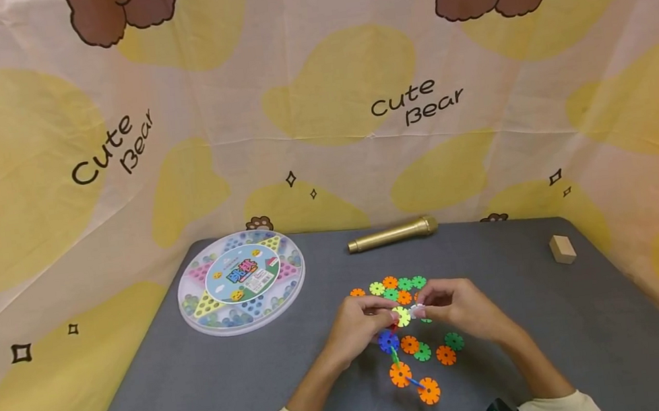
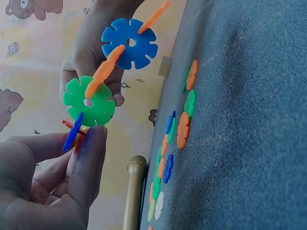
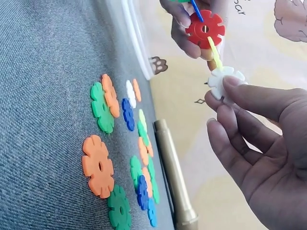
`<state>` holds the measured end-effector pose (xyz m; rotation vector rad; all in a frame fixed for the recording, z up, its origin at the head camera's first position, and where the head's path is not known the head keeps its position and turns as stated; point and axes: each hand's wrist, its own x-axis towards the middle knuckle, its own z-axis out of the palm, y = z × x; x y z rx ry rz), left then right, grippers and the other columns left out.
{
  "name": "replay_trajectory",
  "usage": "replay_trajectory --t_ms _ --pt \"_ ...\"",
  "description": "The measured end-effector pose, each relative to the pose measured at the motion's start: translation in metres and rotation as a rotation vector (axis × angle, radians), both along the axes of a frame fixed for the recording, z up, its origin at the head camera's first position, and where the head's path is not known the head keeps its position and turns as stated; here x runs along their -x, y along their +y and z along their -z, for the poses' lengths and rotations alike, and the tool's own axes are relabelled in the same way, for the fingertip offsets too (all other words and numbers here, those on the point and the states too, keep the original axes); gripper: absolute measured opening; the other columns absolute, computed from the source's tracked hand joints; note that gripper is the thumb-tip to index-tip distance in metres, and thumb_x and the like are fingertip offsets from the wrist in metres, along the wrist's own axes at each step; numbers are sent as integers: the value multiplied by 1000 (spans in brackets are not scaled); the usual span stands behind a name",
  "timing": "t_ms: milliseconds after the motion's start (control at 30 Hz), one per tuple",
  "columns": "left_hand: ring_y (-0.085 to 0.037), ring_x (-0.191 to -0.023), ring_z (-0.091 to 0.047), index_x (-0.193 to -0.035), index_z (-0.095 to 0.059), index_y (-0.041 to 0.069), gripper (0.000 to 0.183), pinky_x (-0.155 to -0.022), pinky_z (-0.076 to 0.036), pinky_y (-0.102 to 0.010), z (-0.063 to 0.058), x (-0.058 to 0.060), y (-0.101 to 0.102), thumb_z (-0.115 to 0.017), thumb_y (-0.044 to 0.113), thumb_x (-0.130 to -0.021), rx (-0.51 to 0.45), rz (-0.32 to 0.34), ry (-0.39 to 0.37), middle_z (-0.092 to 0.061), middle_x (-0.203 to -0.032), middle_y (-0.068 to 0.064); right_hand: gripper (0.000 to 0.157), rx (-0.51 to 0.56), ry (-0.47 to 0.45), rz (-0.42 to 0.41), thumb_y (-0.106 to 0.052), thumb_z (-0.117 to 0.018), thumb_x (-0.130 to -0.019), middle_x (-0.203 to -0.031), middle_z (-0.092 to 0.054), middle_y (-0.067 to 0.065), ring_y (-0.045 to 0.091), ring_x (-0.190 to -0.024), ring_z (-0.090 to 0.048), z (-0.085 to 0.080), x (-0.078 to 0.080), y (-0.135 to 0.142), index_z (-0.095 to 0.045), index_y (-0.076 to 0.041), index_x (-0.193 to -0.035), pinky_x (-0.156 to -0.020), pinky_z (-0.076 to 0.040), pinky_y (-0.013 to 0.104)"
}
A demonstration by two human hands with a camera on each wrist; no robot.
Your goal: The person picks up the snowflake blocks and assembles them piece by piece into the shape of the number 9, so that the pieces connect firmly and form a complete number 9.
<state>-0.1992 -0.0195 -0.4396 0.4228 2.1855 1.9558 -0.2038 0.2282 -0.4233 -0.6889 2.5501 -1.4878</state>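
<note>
My left hand point(image 1: 352, 328) pinches a chain of notched plastic snowflake discs around its red disc point(image 3: 196, 31). From there the chain hangs toward the person, with a dark blue disc point(image 1: 388, 341), a green disc point(image 2: 98, 110), and orange and blue ones down to an orange end disc point(image 1: 429, 391). At the other end a yellow disc point(image 1: 404, 316) sticks out from the red one. Between thumb and fingers, my right hand point(image 1: 469, 308) holds a white disc point(image 3: 218, 84) against the yellow disc's edge. Whether their slots are engaged I cannot tell.
Several loose discs lie under and beyond the hands, among them an orange disc point(image 1: 446, 355) and a green disc point(image 1: 454, 341). Farther back are a round board-game box point(image 1: 196, 319) at left, a gold microphone point(image 1: 390, 234) and, at right, a wooden block point(image 1: 563, 250).
</note>
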Motion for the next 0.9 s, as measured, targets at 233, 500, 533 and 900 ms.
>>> replay_trajectory --t_ms 233,500,533,900 --pt "-16 -76 -73 -104 -84 4 15 -58 -57 -24 -1 1 1 -81 13 -92 -9 -5 9 -80 -90 -11 4 27 71 8 -18 -83 -93 -92 -77 3 39 -81 -72 4 0 -4 -80 -19 -96 -73 -63 34" --pt "-18 -69 -67 -100 -85 5 12 -53 -51 -25 0 1 -1 -82 11 -90 -3 -28 5 -80 -86 -10 6 51 172 29 -12 -86 -89 -88 -79 -3 30 -74 -73 7 -3 -11 -83 -18 -90 -66 -61 30" --pt "-17 -68 -66 -100 -85 5 12 -53 -51 -25 0 1 -1 -82 11 -90 -3 -33 1 -80 -86 -10 7 53 185 30 -12 -86 -89 -87 -79 -3 28 -73 -73 7 -3 -12 -83 -18 -90 -65 -61 30" --pt "-13 -68 -68 -100 -84 2 12 -51 -52 -21 2 2 2 -82 9 -91 -47 -54 -66 -79 -84 -10 8 76 192 54 -11 -87 -87 -85 -79 -3 29 -73 -73 11 -3 -15 -83 -17 -88 -65 -61 30"
